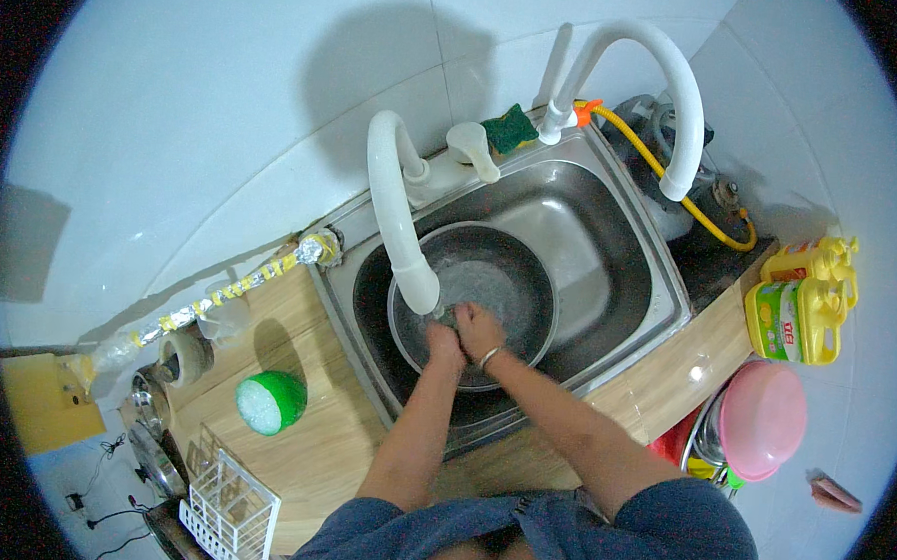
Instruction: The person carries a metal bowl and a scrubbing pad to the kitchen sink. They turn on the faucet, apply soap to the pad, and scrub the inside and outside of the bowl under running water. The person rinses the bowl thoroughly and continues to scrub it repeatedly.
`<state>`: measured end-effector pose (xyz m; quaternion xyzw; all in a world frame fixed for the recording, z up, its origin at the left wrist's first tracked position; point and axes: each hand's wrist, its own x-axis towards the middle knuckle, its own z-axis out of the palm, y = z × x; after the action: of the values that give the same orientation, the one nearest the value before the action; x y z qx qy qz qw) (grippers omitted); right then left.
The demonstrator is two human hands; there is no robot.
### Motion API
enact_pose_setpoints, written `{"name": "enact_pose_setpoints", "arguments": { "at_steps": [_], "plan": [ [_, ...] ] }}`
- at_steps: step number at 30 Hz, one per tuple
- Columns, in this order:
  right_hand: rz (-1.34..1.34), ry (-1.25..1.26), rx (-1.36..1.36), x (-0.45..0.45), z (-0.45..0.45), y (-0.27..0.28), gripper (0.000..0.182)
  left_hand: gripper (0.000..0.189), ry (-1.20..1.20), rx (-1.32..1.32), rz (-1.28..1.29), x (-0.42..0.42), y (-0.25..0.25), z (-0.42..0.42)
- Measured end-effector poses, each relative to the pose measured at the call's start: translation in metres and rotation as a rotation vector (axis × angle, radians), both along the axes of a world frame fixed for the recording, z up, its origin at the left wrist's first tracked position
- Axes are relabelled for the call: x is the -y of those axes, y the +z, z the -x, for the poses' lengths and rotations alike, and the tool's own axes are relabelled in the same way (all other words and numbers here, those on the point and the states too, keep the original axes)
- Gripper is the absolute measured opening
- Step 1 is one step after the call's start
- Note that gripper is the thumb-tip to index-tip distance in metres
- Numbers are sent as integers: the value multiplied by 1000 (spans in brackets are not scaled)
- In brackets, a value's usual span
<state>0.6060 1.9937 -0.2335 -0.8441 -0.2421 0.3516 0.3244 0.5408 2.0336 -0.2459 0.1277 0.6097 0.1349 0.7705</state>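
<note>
Both my hands meet under the outlet of a thick white faucet, over a dark round pan that stands in the stainless steel sink. The pan holds cloudy water. My left hand and my right hand are together at the wrists and fingers, with a bracelet on the right wrist. Something small and dark shows between my fingers by the outlet; what it is, and which hand grips it, I cannot tell.
Behind the sink are a faucet lever, a green scouring sponge and a second white curved spout. Left on the counter stand a green-and-white container and a white rack. Yellow detergent jugs and a pink basin are right.
</note>
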Motion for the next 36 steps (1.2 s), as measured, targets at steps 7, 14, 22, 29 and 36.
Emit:
{"name": "enact_pose_setpoints", "arguments": {
  "at_steps": [7, 14, 22, 29, 36],
  "plan": [
    [298, 293, 223, 13, -66, -77, 52, 54, -189, -66, 296, 1, -9, 8],
    [121, 237, -256, 9, 19, 11, 54, 51, 106, 279, 165, 3, -44, 25],
    [30, 7, 19, 2, 9, -1, 39, 46, 14, 128, -36, 3, -68, -2],
    [221, 420, 380, 16, -68, -32, 41, 50, -67, -65, 171, -10, -26, 19],
    [87, 724, -68, 29, -7, -59, 63, 35, 37, 198, 177, -3, -20, 9]
  ]
}}
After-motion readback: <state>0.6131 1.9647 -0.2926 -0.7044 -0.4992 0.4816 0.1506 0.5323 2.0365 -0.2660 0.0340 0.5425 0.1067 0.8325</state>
